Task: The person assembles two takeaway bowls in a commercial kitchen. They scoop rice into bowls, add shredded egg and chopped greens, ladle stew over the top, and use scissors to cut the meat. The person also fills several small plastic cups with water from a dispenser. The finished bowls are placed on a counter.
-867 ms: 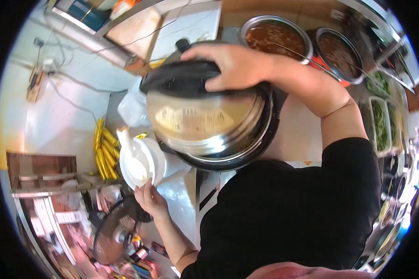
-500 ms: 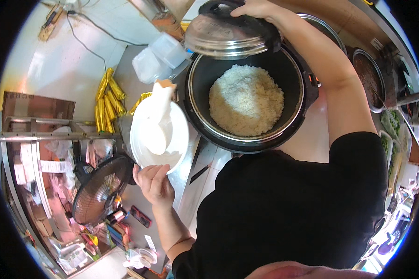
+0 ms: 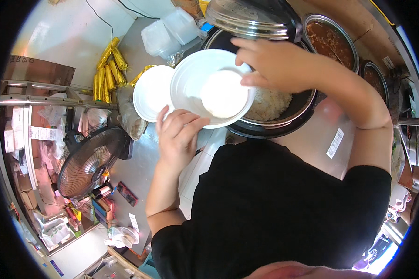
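Bright light bleaches the larger white bowl; fisheye distortion bends the edges.

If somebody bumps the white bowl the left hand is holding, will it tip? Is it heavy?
The white bowl looks like plastic, so it's probably light. The left hand holds it near one edge, so a bump might tip it. Its smooth surface may feel slippery.

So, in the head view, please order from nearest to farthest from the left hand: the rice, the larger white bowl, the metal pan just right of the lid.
1. Larger white bowl: touching the left hand.
2. Rice: right, inside the pot.
3. Metal pan: upper right, beyond the pot.
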Action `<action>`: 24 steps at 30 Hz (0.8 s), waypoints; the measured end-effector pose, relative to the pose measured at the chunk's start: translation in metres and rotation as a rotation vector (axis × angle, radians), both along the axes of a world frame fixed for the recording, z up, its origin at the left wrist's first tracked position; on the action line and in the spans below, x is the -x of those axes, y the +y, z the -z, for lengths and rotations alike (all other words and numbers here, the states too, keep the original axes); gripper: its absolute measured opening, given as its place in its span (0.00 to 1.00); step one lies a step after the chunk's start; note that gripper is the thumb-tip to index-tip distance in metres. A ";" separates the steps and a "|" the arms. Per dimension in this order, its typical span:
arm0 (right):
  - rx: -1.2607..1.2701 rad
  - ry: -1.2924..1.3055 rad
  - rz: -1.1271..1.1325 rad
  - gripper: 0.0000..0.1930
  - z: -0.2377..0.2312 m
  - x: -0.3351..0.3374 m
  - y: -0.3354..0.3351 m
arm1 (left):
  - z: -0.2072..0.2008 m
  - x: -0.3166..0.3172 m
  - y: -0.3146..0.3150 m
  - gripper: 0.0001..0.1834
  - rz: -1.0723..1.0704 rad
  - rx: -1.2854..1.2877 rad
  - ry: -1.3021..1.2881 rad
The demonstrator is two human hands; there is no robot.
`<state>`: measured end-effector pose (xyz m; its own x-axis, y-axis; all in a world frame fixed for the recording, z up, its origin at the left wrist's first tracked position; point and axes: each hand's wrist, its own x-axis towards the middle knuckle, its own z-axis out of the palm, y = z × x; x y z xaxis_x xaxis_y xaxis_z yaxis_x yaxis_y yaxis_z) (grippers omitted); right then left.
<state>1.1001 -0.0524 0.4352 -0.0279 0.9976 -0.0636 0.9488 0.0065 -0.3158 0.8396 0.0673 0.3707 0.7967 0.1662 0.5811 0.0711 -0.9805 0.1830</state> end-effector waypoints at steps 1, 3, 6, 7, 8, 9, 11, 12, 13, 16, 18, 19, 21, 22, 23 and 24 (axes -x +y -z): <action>0.064 -0.019 0.039 0.13 0.001 0.005 -0.002 | 0.005 -0.005 -0.004 0.16 0.004 0.014 -0.031; 0.075 -0.079 0.060 0.20 -0.001 0.011 -0.006 | 0.009 -0.005 -0.007 0.15 0.012 0.010 -0.040; -0.021 0.012 0.191 0.19 -0.005 0.002 -0.015 | 0.014 0.004 0.004 0.15 -0.113 0.070 0.039; -0.168 -0.046 0.255 0.15 -0.003 -0.005 -0.020 | 0.016 0.011 0.010 0.15 -0.189 0.037 0.007; -0.045 -0.051 0.300 0.18 0.000 -0.015 -0.026 | 0.019 0.019 0.015 0.15 -0.272 -0.033 -0.056; -0.009 -0.040 0.326 0.20 0.004 -0.027 -0.032 | 0.022 0.028 0.019 0.16 -0.312 -0.016 -0.147; 0.055 -0.038 0.369 0.28 0.028 -0.048 -0.035 | 0.032 0.048 0.024 0.18 -0.393 0.055 -0.266; 0.070 -0.270 0.358 0.29 0.048 -0.050 -0.032 | 0.038 0.057 0.025 0.19 -0.414 0.089 -0.334; 0.076 -0.486 0.322 0.30 0.066 -0.052 -0.026 | 0.046 0.063 0.024 0.17 -0.347 0.340 -0.445; 0.616 -0.634 0.302 0.28 0.106 -0.061 0.001 | 0.065 0.078 0.021 0.13 -0.174 0.632 -0.631; 0.813 -0.585 0.218 0.25 0.119 -0.060 0.014 | 0.071 0.086 0.016 0.14 -0.201 0.970 -0.735; 0.746 -0.556 0.230 0.23 0.121 -0.057 0.013 | 0.073 0.089 0.014 0.15 -0.226 1.172 -0.818; 0.583 -0.505 0.235 0.21 0.120 -0.044 0.010 | 0.077 0.092 0.010 0.17 -0.191 1.296 -0.798; 0.488 -0.456 0.242 0.20 0.118 -0.035 0.009 | 0.078 0.093 0.009 0.18 -0.186 1.366 -0.797; 0.426 -0.388 0.236 0.20 0.116 -0.027 0.009 | 0.079 0.094 0.006 0.19 -0.179 1.423 -0.785; 0.360 -0.364 0.263 0.19 0.114 -0.019 0.011 | 0.079 0.095 0.004 0.20 -0.174 1.471 -0.775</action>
<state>1.1189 -0.0415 0.3210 0.3056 0.8817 -0.3595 0.9519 -0.2921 0.0929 0.7448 0.0715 0.2918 0.3294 0.9407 0.0809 -0.3880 0.0568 0.9199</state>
